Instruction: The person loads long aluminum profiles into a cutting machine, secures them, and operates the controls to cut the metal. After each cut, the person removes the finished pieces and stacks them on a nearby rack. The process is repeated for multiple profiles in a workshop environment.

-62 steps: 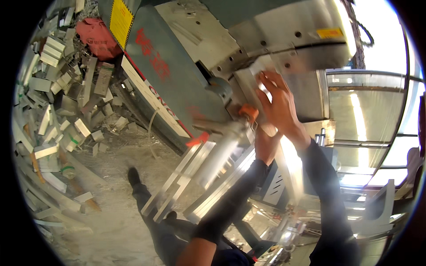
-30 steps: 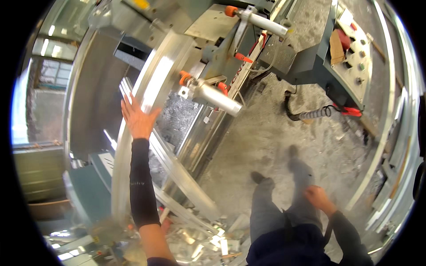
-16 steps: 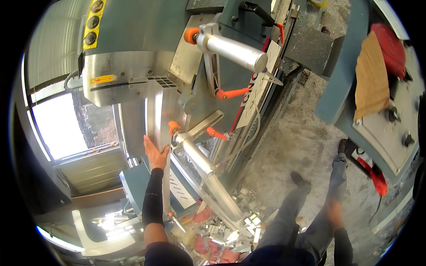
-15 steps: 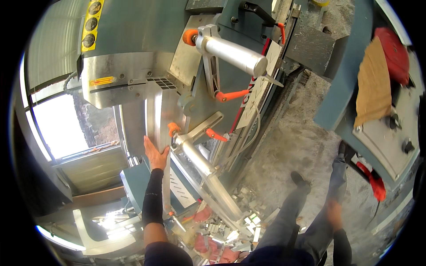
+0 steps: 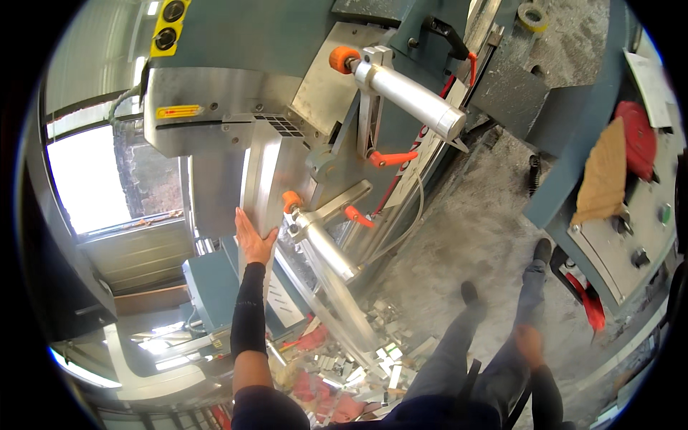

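My left hand (image 5: 256, 240) lies against a long silvery metal profile (image 5: 266, 172), its fingers stretched along the side and its thumb spread. The profile's gridded end (image 5: 278, 127) points at the machine's metal guard (image 5: 204, 115). Just right of the hand is a clamp cylinder (image 5: 326, 247) with an orange tip (image 5: 291, 201), close beside the profile. A second clamp cylinder (image 5: 416, 100) with an orange tip (image 5: 344, 60) sits higher up. My right hand (image 5: 530, 347) hangs low beside my leg, its fingers too blurred to make out.
Many metal offcuts (image 5: 390, 351) and some red cloth (image 5: 344, 408) lie below the machine. To the right stands a control panel (image 5: 631, 236) with knobs, a piece of cardboard (image 5: 602, 172) and a red thing (image 5: 634, 140). A tape roll (image 5: 532, 17) rests at the top.
The view has shifted slightly, bringing the tape roll and more of the panel into sight. My left hand stays against the profile; my right hand stays low beside my leg.
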A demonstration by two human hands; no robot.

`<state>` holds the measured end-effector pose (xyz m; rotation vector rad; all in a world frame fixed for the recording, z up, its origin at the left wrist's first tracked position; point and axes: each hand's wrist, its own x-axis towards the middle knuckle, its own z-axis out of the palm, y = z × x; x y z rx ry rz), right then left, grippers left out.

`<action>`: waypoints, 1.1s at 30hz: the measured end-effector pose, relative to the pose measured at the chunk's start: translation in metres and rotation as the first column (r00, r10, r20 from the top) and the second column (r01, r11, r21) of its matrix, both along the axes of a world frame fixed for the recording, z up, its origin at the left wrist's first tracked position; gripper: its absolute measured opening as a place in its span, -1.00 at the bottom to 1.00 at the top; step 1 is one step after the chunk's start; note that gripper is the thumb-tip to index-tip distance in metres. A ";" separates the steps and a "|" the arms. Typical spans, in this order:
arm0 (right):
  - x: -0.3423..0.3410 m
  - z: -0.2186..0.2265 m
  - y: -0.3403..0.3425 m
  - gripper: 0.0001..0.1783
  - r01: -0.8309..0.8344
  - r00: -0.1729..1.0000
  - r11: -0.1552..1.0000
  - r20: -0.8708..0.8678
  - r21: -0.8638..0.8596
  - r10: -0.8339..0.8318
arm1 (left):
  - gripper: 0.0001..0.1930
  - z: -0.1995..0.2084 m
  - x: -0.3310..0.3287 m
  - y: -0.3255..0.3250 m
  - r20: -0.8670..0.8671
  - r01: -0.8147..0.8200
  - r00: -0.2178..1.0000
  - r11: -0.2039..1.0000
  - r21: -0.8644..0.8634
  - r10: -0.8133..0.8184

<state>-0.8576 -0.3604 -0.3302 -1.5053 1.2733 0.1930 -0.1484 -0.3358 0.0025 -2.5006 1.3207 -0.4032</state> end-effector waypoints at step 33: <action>0.034 0.294 -0.295 -0.82 -0.546 0.836 0.208 -0.545 -0.811 0.070 | -0.29 -0.026 0.058 0.147 0.039 0.355 0.933 0.900 -0.253 -0.357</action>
